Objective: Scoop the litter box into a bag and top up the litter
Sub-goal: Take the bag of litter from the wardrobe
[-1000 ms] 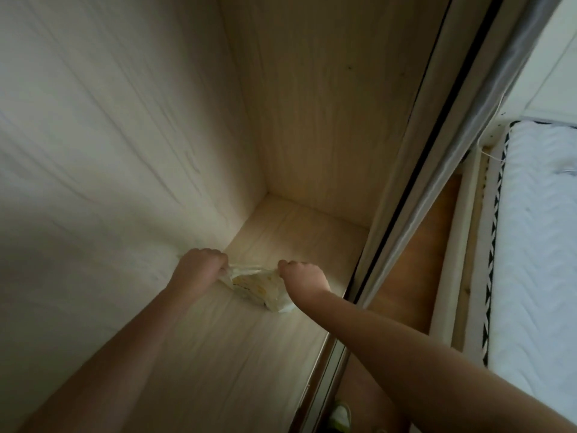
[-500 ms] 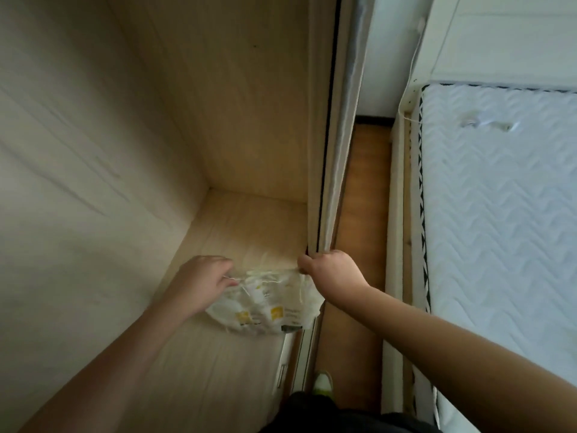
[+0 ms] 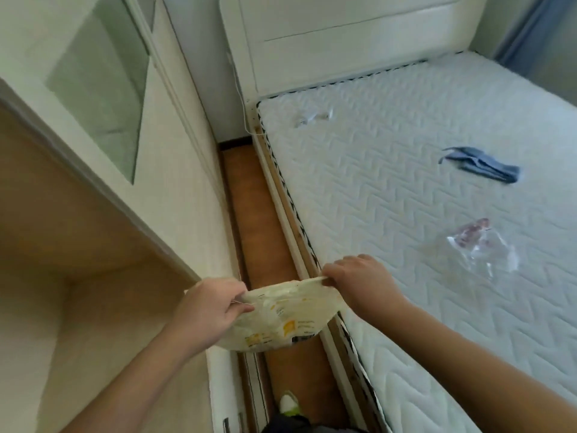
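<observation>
Head view, bag [image 3: 281,320] lifted out of wardrobe [image 3: 103,307]

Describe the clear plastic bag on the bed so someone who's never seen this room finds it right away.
Start at the white quilted mattress on the right. Near its middle lies the clear plastic bag, crumpled, with something reddish inside. The blue cloth lies farther toward the headboard; unlike it, the bag is see-through.

The bag [image 3: 281,317] is thin, crumpled, whitish plastic with yellow and dark print. It hangs in the air over the strip of wooden floor, its top edge stretched taut and level, its body sagging below.
</observation>
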